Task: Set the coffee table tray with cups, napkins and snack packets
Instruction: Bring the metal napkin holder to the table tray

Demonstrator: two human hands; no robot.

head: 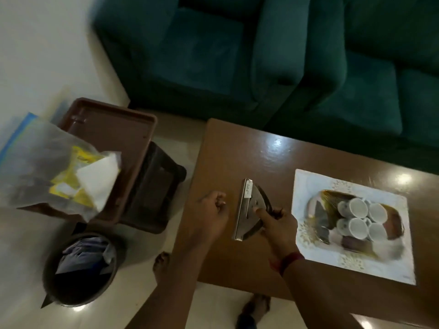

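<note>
**Napkin holder** (244,203): steel, fan-shaped, laid on the counter (225,150) just left of the white tray (308,186). It is pinched by the right grip (278,224), thumb pressed on its plate and fingers curled round its dark curved edge.

**Left grip** (211,210): held just left of the holder and apart from it. The fingers are loosely curled and nothing is seen within.

**Cups** (358,207): four, white, clustered on a gold-brown dish (394,224) on the white tray. Finer detail is blurred.

**Napkins** (99,179) and yellow packets (78,186): kept in a clear bag (35,157). The bag is laid on a brown tray (107,129) over a dark stool (154,186), off the counter's left end.

**Bin** (80,269): on the floor, near the stool.

**Step judged in hand:** the holder is being positioned, and the cups are judged already set.

**Next move, as judged:** the holder is to be released and the bag reached by the left grip. Napkins are then to be drawn out and seated in the holder, and packets carried across to the white tray.
</note>
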